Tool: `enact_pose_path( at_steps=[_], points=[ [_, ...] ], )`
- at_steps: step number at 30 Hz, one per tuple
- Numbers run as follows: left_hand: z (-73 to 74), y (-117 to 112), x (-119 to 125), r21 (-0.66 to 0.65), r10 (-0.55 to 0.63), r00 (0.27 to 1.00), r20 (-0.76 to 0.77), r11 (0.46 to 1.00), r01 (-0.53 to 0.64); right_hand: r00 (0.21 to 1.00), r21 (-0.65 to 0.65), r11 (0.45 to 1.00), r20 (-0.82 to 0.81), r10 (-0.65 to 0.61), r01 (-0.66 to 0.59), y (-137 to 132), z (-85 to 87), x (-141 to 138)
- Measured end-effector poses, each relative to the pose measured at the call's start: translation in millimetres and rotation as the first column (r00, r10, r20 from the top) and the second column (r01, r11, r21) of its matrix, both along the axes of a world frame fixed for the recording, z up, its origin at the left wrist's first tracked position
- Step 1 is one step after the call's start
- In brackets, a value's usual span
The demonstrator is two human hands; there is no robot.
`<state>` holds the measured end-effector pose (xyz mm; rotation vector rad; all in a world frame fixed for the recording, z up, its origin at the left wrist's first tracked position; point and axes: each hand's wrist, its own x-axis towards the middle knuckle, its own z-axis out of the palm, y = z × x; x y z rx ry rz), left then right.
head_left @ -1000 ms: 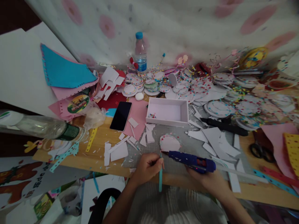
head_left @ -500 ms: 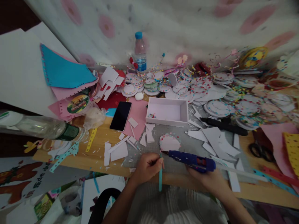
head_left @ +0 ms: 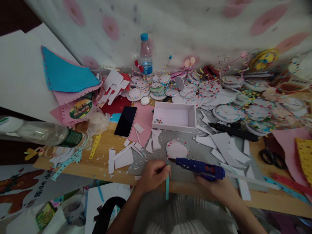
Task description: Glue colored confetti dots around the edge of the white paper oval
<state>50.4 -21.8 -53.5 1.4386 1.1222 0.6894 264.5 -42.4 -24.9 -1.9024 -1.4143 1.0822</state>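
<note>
My left hand [head_left: 156, 175] is closed in a pinch on a narrow teal strip [head_left: 167, 188], which hangs down past the table's front edge. In my right hand [head_left: 212, 187] is a blue hot glue gun [head_left: 200, 167], gripped from below. Its nozzle points left and reaches the top end of the strip, close to my left fingertips; whether it touches cannot be made out. Just beyond the nozzle lies a white paper disc [head_left: 176, 149] with small coloured bits along its edge. A pale glue stick [head_left: 253, 180] appears to trail out of the gun's back.
A white open box [head_left: 174, 115] with a few coloured bits stands behind the disc. Around it are a phone [head_left: 125, 121], paper scraps [head_left: 124, 158], a black-handled tool [head_left: 234, 131] and scissors [head_left: 272, 159]. Stacks of decorated discs [head_left: 226, 113] line the back, beside a water bottle [head_left: 146, 57].
</note>
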Motion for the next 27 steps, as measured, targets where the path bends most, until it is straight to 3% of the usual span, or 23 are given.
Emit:
enact_pose_path(
  at_steps=[27],
  points=[
    [1.3, 1.0, 0.0, 0.012, -0.016, 1.0, 0.013, 1.0, 0.015, 1.0, -0.006, 1.0, 0.015, 0.016, -0.016, 0.2, -1.4, 2.1]
  ],
)
